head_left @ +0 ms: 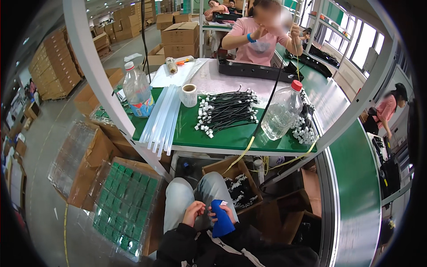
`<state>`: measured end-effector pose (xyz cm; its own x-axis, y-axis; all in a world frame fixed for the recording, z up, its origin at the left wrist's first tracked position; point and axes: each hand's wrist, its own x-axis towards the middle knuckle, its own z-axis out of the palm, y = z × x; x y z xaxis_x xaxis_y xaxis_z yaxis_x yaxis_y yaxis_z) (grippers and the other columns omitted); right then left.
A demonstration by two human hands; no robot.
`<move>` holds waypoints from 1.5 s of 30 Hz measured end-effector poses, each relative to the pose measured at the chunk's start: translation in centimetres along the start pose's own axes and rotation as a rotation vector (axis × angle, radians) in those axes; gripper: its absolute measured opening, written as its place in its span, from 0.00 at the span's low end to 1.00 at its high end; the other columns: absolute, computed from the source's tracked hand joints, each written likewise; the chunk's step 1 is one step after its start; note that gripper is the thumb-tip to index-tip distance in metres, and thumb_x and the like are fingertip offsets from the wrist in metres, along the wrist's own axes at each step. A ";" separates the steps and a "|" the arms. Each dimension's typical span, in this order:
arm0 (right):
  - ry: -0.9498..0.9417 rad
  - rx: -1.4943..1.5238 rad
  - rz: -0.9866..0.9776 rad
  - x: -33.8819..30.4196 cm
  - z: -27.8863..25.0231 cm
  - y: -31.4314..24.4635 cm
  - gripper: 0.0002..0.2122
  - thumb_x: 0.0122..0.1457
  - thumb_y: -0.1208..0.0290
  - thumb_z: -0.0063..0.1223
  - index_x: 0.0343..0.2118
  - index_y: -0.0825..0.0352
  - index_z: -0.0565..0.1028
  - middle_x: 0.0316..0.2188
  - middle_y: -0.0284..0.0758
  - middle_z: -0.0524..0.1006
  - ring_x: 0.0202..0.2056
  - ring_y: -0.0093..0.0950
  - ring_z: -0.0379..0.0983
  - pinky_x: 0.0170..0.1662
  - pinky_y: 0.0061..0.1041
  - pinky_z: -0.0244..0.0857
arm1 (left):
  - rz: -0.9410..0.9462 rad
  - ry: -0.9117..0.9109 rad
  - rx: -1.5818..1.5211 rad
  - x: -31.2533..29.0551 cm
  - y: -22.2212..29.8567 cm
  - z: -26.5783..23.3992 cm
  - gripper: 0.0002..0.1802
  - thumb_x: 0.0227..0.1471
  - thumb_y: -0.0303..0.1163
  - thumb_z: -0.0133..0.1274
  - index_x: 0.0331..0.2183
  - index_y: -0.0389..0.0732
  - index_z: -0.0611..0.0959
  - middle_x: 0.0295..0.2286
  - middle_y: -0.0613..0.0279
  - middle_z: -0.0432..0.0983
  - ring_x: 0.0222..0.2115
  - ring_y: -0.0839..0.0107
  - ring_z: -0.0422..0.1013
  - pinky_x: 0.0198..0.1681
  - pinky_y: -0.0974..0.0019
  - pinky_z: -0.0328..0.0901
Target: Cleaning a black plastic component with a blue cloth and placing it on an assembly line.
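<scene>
**Blue sleeve worked on in the lap, below the bench**

Both hands are kept low over the knees, just below the green bench (231, 138). A blue fabric sleeve (221, 221) is pinched by the right hand (218, 213), fingers closed on its upper end. The left hand (193, 211) is curled beside it; whether something small is gripped cannot be told. Black cable bundles with white connectors (227, 111) are laid mid-bench, within reach. Two clear bottles (281, 113) are stood at the bench's sides, off the work zone.
</scene>
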<state>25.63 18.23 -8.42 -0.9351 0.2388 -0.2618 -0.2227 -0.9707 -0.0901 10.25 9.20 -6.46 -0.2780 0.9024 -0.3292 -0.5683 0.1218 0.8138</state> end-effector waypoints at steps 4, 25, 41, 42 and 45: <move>-0.022 -0.005 0.010 -0.5 0.7 -0.4 0.19 0.53 0.64 0.42 0.42 0.74 0.62 0.37 0.33 0.65 0.32 0.20 0.60 0.28 0.15 0.58 | -0.031 0.005 0.015 0.5 -0.2 0.3 0.10 0.53 0.34 0.42 0.32 0.41 0.75 0.24 0.70 0.69 0.26 0.81 0.63 0.30 0.78 0.55; -0.019 0.047 -0.092 -1.2 -2.1 -1.4 0.21 0.51 0.60 0.43 0.43 0.71 0.65 0.29 0.31 0.65 0.30 0.19 0.62 0.28 0.15 0.56 | 0.134 -0.096 -0.120 4.2 3.1 5.2 0.12 0.50 0.35 0.42 0.34 0.38 0.72 0.23 0.62 0.66 0.24 0.71 0.63 0.28 0.71 0.58; 0.022 -0.023 -0.026 -0.8 1.2 0.6 0.19 0.51 0.61 0.44 0.42 0.71 0.67 0.33 0.33 0.70 0.31 0.23 0.66 0.30 0.19 0.61 | 0.806 -0.988 -0.599 -12.4 31.7 22.4 0.36 0.50 0.46 0.43 0.55 0.41 0.51 0.34 0.56 0.50 0.33 0.63 0.53 0.28 0.50 0.63; 0.124 0.002 -0.114 -1.2 0.1 -0.4 0.19 0.51 0.62 0.43 0.41 0.72 0.67 0.32 0.32 0.70 0.31 0.23 0.65 0.30 0.18 0.60 | 0.759 -0.959 -0.644 -8.7 31.0 20.4 0.36 0.50 0.46 0.43 0.55 0.41 0.51 0.34 0.56 0.50 0.33 0.63 0.53 0.28 0.50 0.63; 0.324 -0.227 -0.211 -1.8 5.7 -1.2 0.12 0.51 0.60 0.46 0.33 0.63 0.67 0.26 0.26 0.67 0.27 0.20 0.62 0.30 0.19 0.57 | 0.763 -0.861 -0.591 -10.1 31.0 18.8 0.36 0.50 0.46 0.43 0.55 0.41 0.51 0.33 0.56 0.50 0.33 0.63 0.53 0.28 0.51 0.63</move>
<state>25.99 18.83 -2.40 -0.7332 0.4619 -0.4992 -0.2992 -0.8782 -0.3731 9.98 11.65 31.12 -0.2224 0.6638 0.7141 -0.8034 -0.5398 0.2515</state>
